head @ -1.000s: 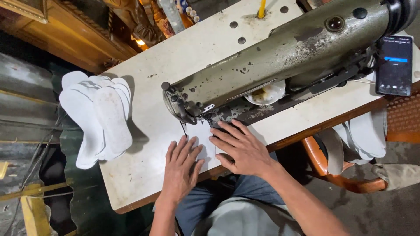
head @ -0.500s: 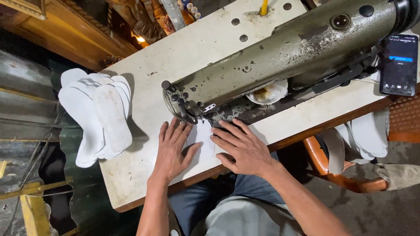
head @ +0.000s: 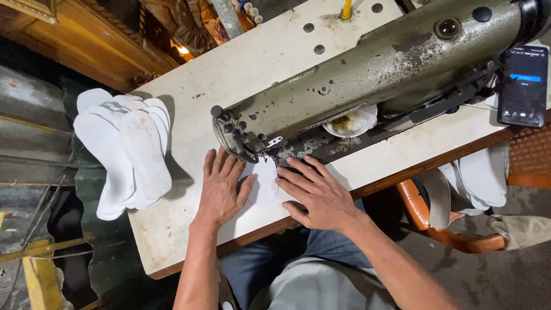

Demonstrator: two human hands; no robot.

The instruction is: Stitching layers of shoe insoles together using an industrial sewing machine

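A white shoe insole (head: 263, 180) lies flat on the cream table (head: 241, 69) under the head of an olive-green sewing machine (head: 367, 74). My left hand (head: 222, 189) presses flat on the insole's left side, fingers spread toward the needle end. Flat on its right side lies my right hand (head: 319, 194), fingertips close to the presser foot. Most of the insole is hidden beneath the two hands.
A stack of white insoles (head: 127, 150) hangs over the table's left edge. A small white dish (head: 351, 121) sits under the machine arm. A phone with a lit screen (head: 523, 86) lies at the right. More white insoles (head: 476, 178) rest on an orange chair (head: 436, 221) lower right.
My left hand has slid up the table onto the insole, toward the needle. The right hand stays in place on the insole.
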